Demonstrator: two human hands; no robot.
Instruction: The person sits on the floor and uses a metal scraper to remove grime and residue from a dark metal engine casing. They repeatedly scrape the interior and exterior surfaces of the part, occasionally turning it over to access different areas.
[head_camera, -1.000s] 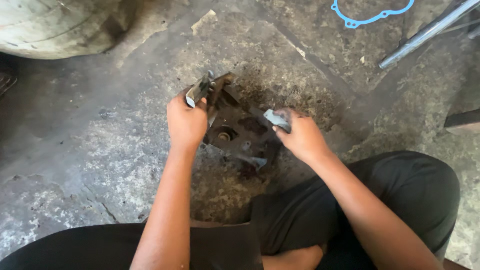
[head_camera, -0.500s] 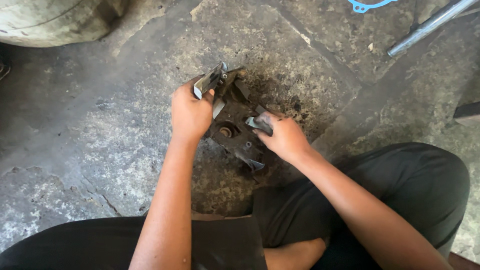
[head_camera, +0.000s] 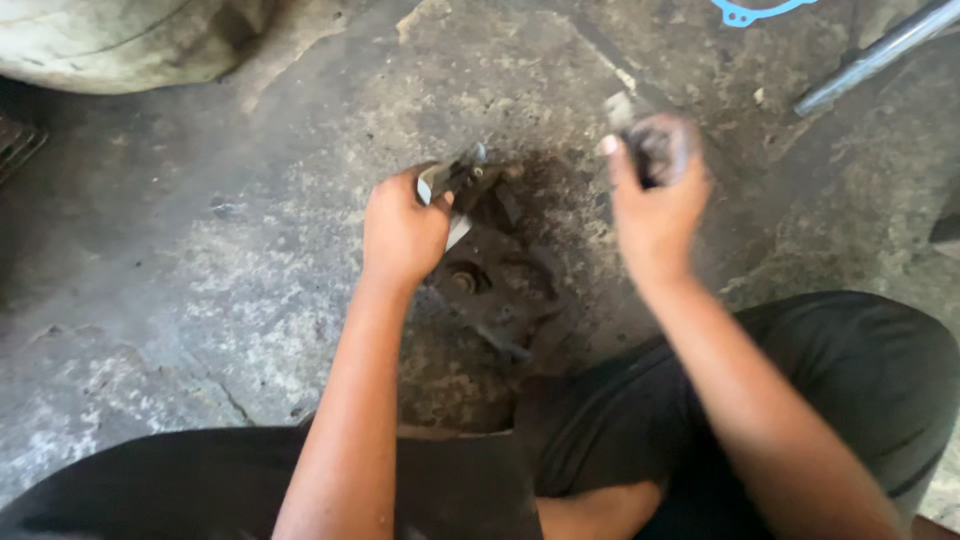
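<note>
Left hand (head_camera: 402, 232) gripping greasy dark metal part (head_camera: 490, 280) on concrete floor (head_camera: 200, 300), right hand (head_camera: 655, 195) clutching small blurred object (head_camera: 650, 145) above it.

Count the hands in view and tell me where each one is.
2. The left hand grips the upper end of the dark greasy metal part on the concrete floor. The right hand is raised above and right of it, blurred, closed on a small object.

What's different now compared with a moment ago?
The right hand has lifted off the dark metal part and risen up and to the right, blurred, gripping a small dark object. The left hand stays clamped on the part's upper end, and the part still rests on the concrete floor.
</note>
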